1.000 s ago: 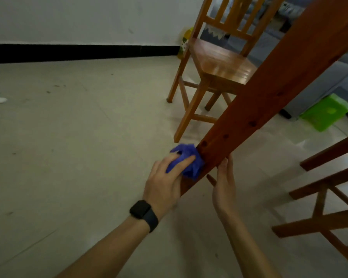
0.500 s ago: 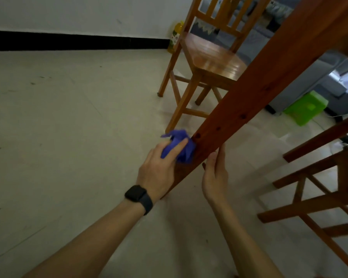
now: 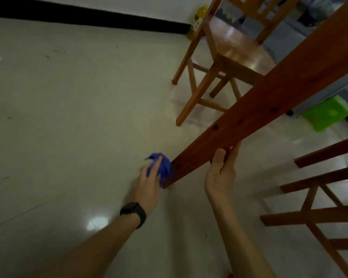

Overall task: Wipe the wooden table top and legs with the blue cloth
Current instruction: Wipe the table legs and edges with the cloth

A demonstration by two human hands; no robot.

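Blue cloth (image 3: 165,167) has slid down the table leg (image 3: 259,109), slanting up-right.

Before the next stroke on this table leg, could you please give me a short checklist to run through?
1. blue cloth in hand: ok, the left hand holds it bunched.
2. Cloth against the table leg: ok, it touches the leg near its foot.
3. Leg steadied: ok, the right hand grips its other side, thumb and fingers round the edge.
4. Room to work: ok, the wooden chair stands apart from both hands.
5. Leg surface clean: cannot tell, the picture is dim and blurred.
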